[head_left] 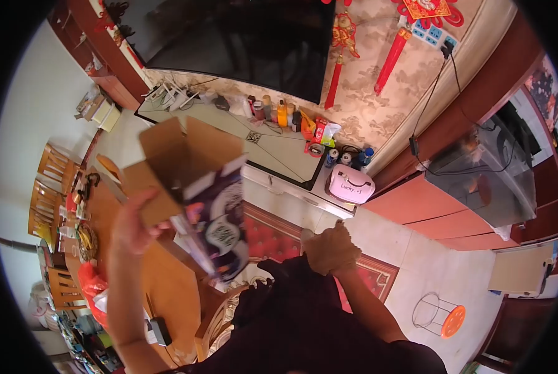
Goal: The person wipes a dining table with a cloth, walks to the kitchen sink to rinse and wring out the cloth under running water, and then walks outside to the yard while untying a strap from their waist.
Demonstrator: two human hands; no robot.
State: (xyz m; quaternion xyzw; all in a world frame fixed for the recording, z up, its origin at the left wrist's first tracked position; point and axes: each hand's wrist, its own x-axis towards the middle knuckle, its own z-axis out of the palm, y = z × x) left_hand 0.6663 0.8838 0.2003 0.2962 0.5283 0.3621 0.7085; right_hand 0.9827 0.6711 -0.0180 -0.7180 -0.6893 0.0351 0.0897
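Observation:
My left hand point(135, 224) grips a flap of an open cardboard box point(219, 218), which is held up and tilted above the wooden table point(166, 274). The box has dark purple printed sides and plain brown flaps that stand open. What lies inside it cannot be made out. In front of my body on the right, my right hand point(332, 265) is wrapped in or behind a crumpled brown cloth or paper point(333, 247) that hides most of its fingers.
Beyond the box is a low cabinet point(279, 156) with bottles, cans and a pink case point(350, 184) under a television point(247, 43). Wooden chairs point(57, 168) line the left. An orange stool point(453, 321) stands on the floor at the right.

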